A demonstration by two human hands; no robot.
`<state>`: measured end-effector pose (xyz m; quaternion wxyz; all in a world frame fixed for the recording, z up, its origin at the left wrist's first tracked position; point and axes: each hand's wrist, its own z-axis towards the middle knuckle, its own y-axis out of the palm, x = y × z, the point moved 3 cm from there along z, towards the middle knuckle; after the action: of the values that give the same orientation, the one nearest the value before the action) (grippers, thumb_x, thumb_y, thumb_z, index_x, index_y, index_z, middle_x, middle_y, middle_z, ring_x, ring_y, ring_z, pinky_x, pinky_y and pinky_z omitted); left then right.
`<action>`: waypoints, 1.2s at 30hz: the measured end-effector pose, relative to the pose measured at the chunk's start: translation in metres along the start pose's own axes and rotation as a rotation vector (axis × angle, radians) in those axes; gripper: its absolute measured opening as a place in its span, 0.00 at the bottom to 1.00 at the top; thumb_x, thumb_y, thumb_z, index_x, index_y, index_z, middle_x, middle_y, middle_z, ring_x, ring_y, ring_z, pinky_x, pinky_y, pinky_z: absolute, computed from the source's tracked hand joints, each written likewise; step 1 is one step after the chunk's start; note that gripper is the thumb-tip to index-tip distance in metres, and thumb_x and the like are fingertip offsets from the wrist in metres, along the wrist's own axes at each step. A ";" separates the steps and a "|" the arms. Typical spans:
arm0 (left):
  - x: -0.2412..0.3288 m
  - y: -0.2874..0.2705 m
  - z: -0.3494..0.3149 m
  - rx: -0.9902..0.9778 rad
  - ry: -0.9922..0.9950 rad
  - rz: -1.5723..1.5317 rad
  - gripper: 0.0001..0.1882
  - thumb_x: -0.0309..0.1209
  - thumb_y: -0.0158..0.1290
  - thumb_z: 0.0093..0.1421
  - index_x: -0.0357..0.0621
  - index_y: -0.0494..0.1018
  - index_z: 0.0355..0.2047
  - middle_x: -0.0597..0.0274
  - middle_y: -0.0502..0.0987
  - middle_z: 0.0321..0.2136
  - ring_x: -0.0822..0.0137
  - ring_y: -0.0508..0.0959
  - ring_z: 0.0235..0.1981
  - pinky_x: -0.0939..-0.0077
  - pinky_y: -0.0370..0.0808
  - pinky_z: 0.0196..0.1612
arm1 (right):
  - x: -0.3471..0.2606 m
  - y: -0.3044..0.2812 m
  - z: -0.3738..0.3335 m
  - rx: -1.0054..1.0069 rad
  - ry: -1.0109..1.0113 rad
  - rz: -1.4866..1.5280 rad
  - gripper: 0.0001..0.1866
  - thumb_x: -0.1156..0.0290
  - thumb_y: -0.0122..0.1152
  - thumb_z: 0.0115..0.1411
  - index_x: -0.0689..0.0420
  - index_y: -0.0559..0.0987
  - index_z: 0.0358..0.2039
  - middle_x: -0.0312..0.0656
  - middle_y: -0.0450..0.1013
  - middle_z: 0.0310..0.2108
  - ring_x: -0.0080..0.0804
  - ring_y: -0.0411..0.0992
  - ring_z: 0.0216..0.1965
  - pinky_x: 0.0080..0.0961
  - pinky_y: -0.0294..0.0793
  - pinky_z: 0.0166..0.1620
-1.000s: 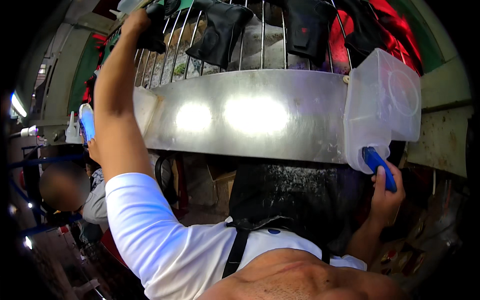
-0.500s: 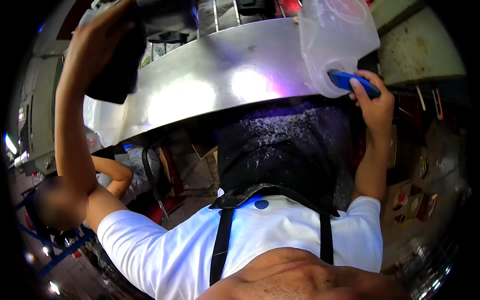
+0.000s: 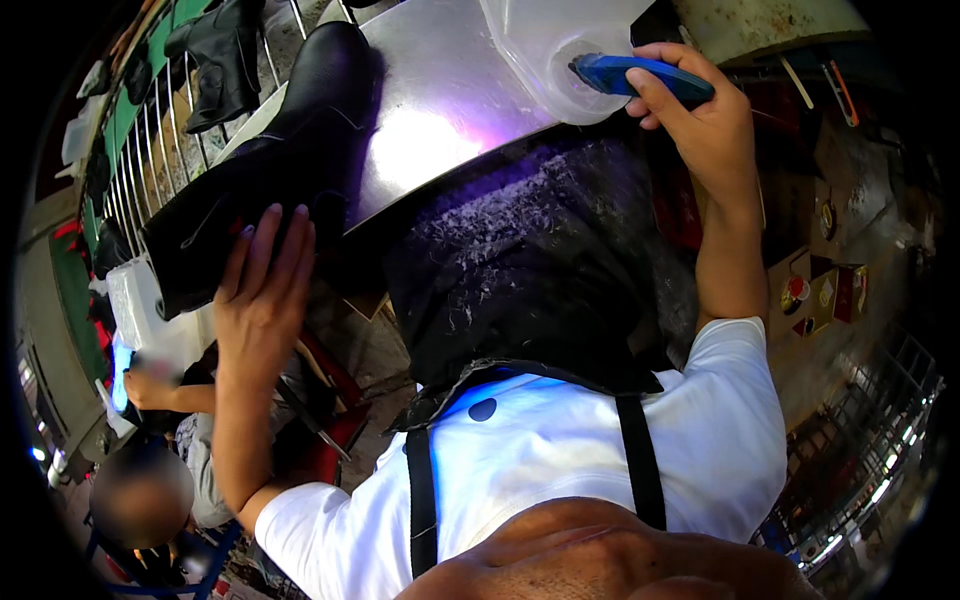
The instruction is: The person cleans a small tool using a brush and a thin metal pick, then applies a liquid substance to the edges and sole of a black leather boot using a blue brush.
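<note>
A black leather boot (image 3: pixel 285 140) lies on the left part of the metal work surface, its rounded toe pointing away from me. My left hand (image 3: pixel 262 290) rests against the boot's near side with fingers stretched out; its thumb is hidden. On the right, my right hand (image 3: pixel 700 120) is closed around a blue-handled brush (image 3: pixel 645 78). The brush's dark tip is over the round mouth of a translucent white plastic container (image 3: pixel 530 45) standing at the surface's right end.
Behind and left stands a metal rack (image 3: pixel 160 150) with other black boots (image 3: pixel 215 65) on it. Whitish shavings cover my black apron (image 3: pixel 500 240). Another person's hand (image 3: pixel 150 390) shows at the lower left. Small boxes (image 3: pixel 815 295) lie low on the right.
My left hand has come down and nearer with the black boot, which now lies on the metal surface. My right hand keeps the brush at the container. The whole view has shifted.
</note>
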<state>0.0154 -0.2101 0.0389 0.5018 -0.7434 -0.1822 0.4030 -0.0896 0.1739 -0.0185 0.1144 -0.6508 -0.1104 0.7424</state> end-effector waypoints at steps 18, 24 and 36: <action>-0.086 0.093 0.180 -0.177 -0.708 -0.607 0.70 0.53 0.70 0.38 0.38 0.39 0.71 0.32 0.76 0.48 0.44 0.78 0.50 0.60 0.74 0.54 | -0.011 0.043 0.008 0.285 -0.366 -0.501 0.13 0.64 0.72 0.54 0.57 0.83 0.37 0.44 0.81 0.28 0.28 0.81 0.30 0.23 0.78 0.34; -0.088 0.082 0.175 -0.072 -0.632 -0.685 0.68 0.51 0.70 0.38 0.41 0.43 0.71 0.34 0.78 0.44 0.45 0.81 0.46 0.61 0.75 0.52 | -0.018 0.020 0.017 -0.104 -0.388 -0.342 0.13 0.65 0.70 0.57 0.59 0.83 0.39 0.43 0.82 0.30 0.27 0.81 0.31 0.23 0.78 0.36; -0.127 -0.016 0.106 0.801 -0.234 -1.258 0.30 0.28 0.72 0.44 0.36 0.72 0.46 0.60 0.78 0.38 0.69 0.80 0.39 0.74 0.76 0.46 | -0.029 0.017 0.020 -0.225 -0.405 -0.405 0.14 0.65 0.70 0.58 0.57 0.82 0.41 0.36 0.79 0.27 0.21 0.75 0.27 0.17 0.74 0.33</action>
<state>-0.1422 -0.2255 0.0879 0.8466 -0.2120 -0.4639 0.1522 -0.1062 0.1485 0.0056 0.1629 -0.4629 -0.3399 0.8023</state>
